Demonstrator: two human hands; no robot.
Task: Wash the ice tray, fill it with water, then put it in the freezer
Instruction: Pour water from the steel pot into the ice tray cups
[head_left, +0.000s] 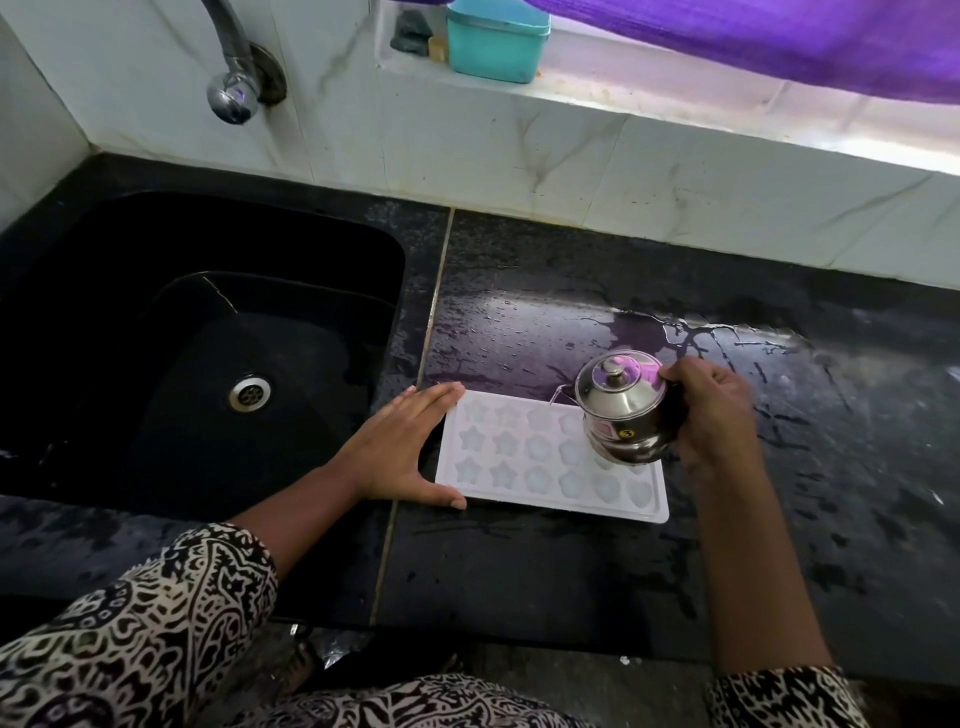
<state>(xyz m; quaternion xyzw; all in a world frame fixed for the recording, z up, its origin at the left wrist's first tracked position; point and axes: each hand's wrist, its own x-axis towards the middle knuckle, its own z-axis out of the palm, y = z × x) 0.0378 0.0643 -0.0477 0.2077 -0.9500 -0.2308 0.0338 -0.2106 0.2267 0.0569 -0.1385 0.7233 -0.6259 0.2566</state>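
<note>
Ice tray (519, 457), white, w/ star-shaped wells at its left end, is laid flat on the wet black counter (519, 582), just right of the sink (311, 249). Its left edge is touched by the left hand (400, 452), fingers straight, nothing clasped. A small lidded steel pot (623, 410) w/ spout is gripped by the right hand (711, 415), fingers curled round it, and held over the tray's right end. Tap (234, 88) is seen top left, above sink
</note>
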